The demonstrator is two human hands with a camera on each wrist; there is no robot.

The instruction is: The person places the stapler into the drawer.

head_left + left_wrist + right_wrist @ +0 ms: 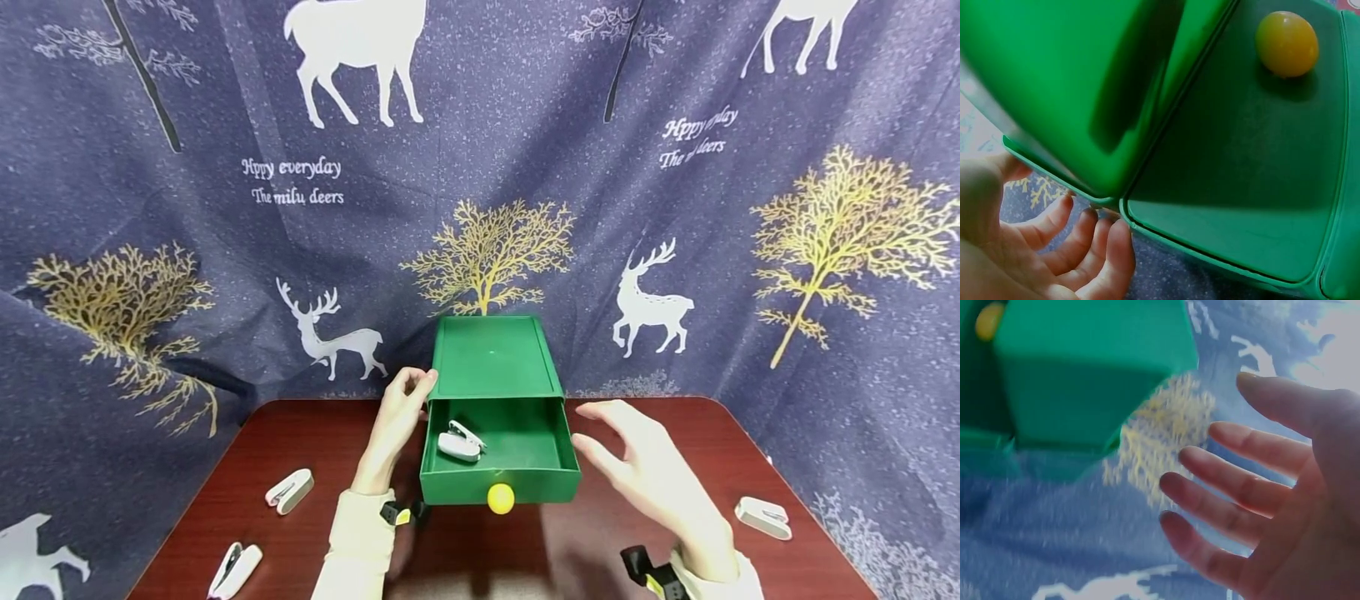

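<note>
Green plastic drawer box; left hand at its side, loosely bent; right hand opposite, spread; both empty.

- The open drawer can be entered from above; its right part leaves room, while a white stapler takes up the left.
- The walls bar low entry, and the yellow knob juts forward.
- The green box roofs over the rear.
- The left hand crowds the box's left edge; a gap separates the right hand from the box.
- Behind, the patterned cloth blocks passage.
</note>
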